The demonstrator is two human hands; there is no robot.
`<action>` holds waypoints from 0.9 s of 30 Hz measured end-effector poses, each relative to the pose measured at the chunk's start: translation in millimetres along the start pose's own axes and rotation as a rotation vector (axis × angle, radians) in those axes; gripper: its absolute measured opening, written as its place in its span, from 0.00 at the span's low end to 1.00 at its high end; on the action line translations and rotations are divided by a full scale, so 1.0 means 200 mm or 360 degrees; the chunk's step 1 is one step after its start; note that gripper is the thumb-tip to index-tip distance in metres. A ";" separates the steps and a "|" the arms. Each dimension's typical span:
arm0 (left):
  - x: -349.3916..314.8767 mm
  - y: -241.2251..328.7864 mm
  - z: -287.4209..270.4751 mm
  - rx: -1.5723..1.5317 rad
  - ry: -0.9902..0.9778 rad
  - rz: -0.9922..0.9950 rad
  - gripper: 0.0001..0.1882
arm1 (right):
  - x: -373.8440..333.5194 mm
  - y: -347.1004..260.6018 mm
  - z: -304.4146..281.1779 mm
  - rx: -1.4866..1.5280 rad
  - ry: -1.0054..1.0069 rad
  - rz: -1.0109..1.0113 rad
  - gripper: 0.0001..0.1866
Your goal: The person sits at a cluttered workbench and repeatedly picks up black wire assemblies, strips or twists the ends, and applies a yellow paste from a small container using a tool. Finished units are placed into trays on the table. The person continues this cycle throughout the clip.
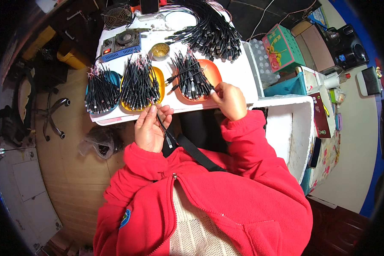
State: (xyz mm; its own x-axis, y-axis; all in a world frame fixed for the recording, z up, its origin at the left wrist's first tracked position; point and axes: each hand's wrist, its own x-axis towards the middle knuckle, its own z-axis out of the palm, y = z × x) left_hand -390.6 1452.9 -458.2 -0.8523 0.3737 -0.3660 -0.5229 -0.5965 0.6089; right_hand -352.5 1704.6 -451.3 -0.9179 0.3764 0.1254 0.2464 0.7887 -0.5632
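Note:
Between the fingertips of my left hand (148,129) is a short black cable (162,124), its plug end hanging down toward my lap. This hand is just in front of the yellow tray (161,81), which is heaped with similar cables. My right hand (231,101) is closed at the right front edge of the orange tray (212,71). Its thumb and fingers pinch the end of a black cable, mostly hidden by the hand and the pile (193,79). At the left, a blue tray (114,78) bears another bundle of black cables with thin bare wire ends.
Behind the trays stand a blue soldering unit (121,45) and a small round tin (160,50). A large bundle of black cables (213,36) lies at the table's back. To the right are a white foam box (303,123), a green carton (282,48) and bottles (260,64).

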 end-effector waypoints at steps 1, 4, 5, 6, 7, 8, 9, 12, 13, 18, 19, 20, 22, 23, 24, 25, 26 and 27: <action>0.00 0.00 0.00 0.0017 -0.0001 -0.0001 0.09 | 0.00 0.00 -0.04 0.0030 -0.0058 0.0025 0.11; 0.00 -0.01 0.01 0.0028 -0.0030 -0.0016 0.10 | -0.03 0.02 -0.18 0.0088 -0.0261 0.0003 0.13; 0.00 -0.01 0.01 0.0014 -0.0082 -0.0027 0.10 | -0.05 0.02 -0.24 0.0148 -0.0344 0.0037 0.12; -0.01 -0.01 0.02 0.0021 -0.0109 -0.0026 0.10 | -0.09 0.02 -0.28 0.0139 -0.0344 0.0009 0.12; -0.02 -0.02 0.03 0.0059 -0.0082 -0.0037 0.10 | -0.12 0.02 -0.33 0.0193 -0.0359 0.0035 0.12; -0.03 -0.02 0.04 0.0054 -0.0147 -0.0022 0.09 | -0.17 0.01 -0.36 0.0222 -0.0385 0.0098 0.11; -0.04 -0.03 0.05 0.0079 -0.0156 -0.0018 0.09 | -0.23 -0.01 -0.41 0.0279 -0.0397 0.0097 0.11; -0.08 -0.05 0.12 0.0123 -0.0143 -0.0053 0.10 | -0.40 -0.08 -0.40 0.0938 -0.0414 0.0172 0.07; -0.10 -0.05 0.15 0.0115 -0.0161 -0.0047 0.10 | -0.46 -0.11 -0.36 0.1172 -0.0404 0.0191 0.06; -0.16 -0.07 0.26 0.0082 -0.0261 0.0084 0.10 | -0.59 -0.21 -0.13 0.1459 -0.0544 0.0155 0.06; -0.17 -0.07 0.27 0.0050 -0.0285 0.0120 0.10 | -0.60 -0.22 -0.09 0.1522 -0.0574 0.0164 0.06; -0.19 -0.07 0.26 0.0094 -0.0259 0.0114 0.10 | -0.60 -0.23 -0.07 0.1576 -0.0615 0.0203 0.05; -0.22 -0.07 0.26 0.0161 -0.0261 0.0114 0.10 | -0.60 -0.23 -0.05 0.1452 -0.0666 0.0058 0.05; -0.23 -0.07 0.25 0.0133 -0.0287 0.0171 0.09 | -0.59 -0.23 -0.05 0.1429 -0.0676 -0.0011 0.05; -0.23 -0.08 0.25 0.0210 -0.0276 0.0262 0.09 | -0.58 -0.24 -0.06 0.1405 -0.0683 -0.0079 0.05; -0.24 -0.08 0.25 0.0288 -0.0267 0.0351 0.10 | -0.57 -0.25 -0.08 0.1434 -0.0615 -0.0028 0.06; -0.24 -0.09 0.25 0.0369 -0.0241 0.0423 0.10 | -0.55 -0.26 -0.10 0.1426 -0.0460 -0.0105 0.06; -0.25 -0.10 0.25 0.0377 -0.0245 0.0454 0.09 | -0.52 -0.27 -0.12 0.1473 -0.0405 -0.0085 0.06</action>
State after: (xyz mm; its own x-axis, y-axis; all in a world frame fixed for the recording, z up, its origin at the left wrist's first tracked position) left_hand -337.2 1482.6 -417.5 -0.9423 0.3293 -0.0600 -0.2334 -0.5181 0.8229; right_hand -262.4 1633.7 -413.9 -0.9876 0.1486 0.0502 -0.0410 0.0645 -0.9971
